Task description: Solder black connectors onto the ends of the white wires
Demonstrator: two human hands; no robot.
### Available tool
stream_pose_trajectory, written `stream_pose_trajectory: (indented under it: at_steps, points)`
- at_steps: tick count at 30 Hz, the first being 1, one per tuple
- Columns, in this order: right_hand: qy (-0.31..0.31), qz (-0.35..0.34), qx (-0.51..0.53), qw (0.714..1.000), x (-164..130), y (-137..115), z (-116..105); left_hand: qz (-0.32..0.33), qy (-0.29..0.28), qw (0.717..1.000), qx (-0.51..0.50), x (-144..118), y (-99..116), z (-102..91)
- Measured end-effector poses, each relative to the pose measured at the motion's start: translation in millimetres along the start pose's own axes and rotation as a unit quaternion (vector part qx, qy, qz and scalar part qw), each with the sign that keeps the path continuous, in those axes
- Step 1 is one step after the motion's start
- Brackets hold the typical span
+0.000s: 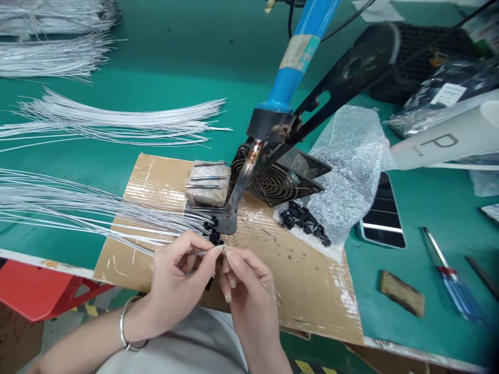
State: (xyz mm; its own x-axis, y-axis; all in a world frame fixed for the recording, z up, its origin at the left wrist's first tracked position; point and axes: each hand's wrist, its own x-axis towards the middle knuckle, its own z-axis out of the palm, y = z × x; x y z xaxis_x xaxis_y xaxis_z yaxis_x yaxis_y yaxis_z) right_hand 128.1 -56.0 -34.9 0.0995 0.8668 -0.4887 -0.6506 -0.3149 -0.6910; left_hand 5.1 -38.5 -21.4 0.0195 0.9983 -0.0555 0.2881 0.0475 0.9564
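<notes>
My left hand (pixel 181 283) pinches the end of a thin grey cable between thumb and forefinger. Its tip meets the fingertips of my right hand (pixel 249 291), which is closed on a fine thin wire (pixel 270 292) that trails over the fingers. What lies right between the two sets of fingertips is too small to make out. Just beyond them, small black connectors (pixel 213 234) sit at the ends of a bundle of grey cables (pixel 89 205). Above the hands, a blue-handled soldering iron (pixel 286 85) points down in a black stand arm (pixel 346 72).
Beneath the hands lies a cardboard sheet (pixel 312 291). A small fan (pixel 273 182) and a block with metal rods (pixel 208 193) stand near the iron. Rightward are loose black connectors (pixel 304 222) on bubble wrap (pixel 351 156), a phone (pixel 382 213) and a screwdriver (pixel 454 285). More cables (pixel 128 119) lie left.
</notes>
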Motion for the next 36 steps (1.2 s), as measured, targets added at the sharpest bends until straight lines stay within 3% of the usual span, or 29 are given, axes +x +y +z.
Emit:
stream_pose_trajectory:
  at_steps: [10, 22, 29, 32, 34, 36]
  points:
    - [0.003, 0.005, 0.018, 1.0, -0.4, 6.6, -1.1, -0.023, -0.006, 0.999, -0.027, -0.7, -0.5, 1.7]
    - [-0.036, 0.034, -0.036, 0.998, 2.3, -12.6, -8.4, 0.05, 0.013, 0.998, 0.034, 0.5, 4.0, 0.3]
    - [-0.005, 0.005, 0.006, 1.0, -1.2, 5.2, -1.8, 0.005, 0.0, 1.0, 0.002, -2.1, 0.5, 1.4]
    - [-0.021, -0.015, -0.006, 1.0, -0.9, 7.1, -7.2, -0.01, -0.001, 1.0, -0.008, -0.1, 1.3, -0.1]
    - [-0.035, -0.054, -0.041, 0.997, 2.3, 0.4, -17.4, -0.02, 0.001, 1.0, -0.01, 2.5, 2.8, -2.3]
    - [0.001, -0.124, -0.117, 0.985, 8.5, -13.1, -32.3, -0.035, -0.001, 0.999, -0.018, 5.6, 4.3, -4.9]
